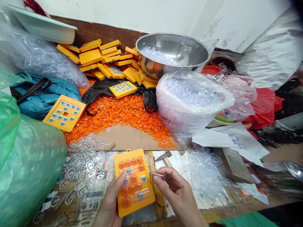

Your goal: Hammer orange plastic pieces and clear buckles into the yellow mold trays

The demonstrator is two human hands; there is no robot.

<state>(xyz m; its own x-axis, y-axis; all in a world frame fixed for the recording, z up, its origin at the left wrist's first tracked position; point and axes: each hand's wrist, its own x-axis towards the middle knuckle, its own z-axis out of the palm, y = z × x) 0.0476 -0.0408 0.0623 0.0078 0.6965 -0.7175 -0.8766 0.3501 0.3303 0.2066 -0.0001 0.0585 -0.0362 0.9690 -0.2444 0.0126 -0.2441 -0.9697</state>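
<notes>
A flat yellow plastic panel (149,201) is tilted above the bench, gripped along its left side by my left hand (111,195), the thumb on its face. Orange see-through caps (128,163) sit in many of its places, with clear long covers (141,196) in others and small blue-and-white pieces showing. Just off the panel's right edge, my right hand (176,192) pinches a small clear plastic cover (158,176) between thumb and fingers. Loose clear covers (91,173) lie left of the panel, and a heap of clear pieces (208,176) lies to the right.
Many orange rings (113,110) cover the cardboard (132,135). Behind are stacked yellow panels (90,58), a steel bowl (196,60) and a bag of clear pieces (189,110). Another panel (65,113) leans at left beside a green bag (28,157). A hammer (167,157) lies beyond my right hand.
</notes>
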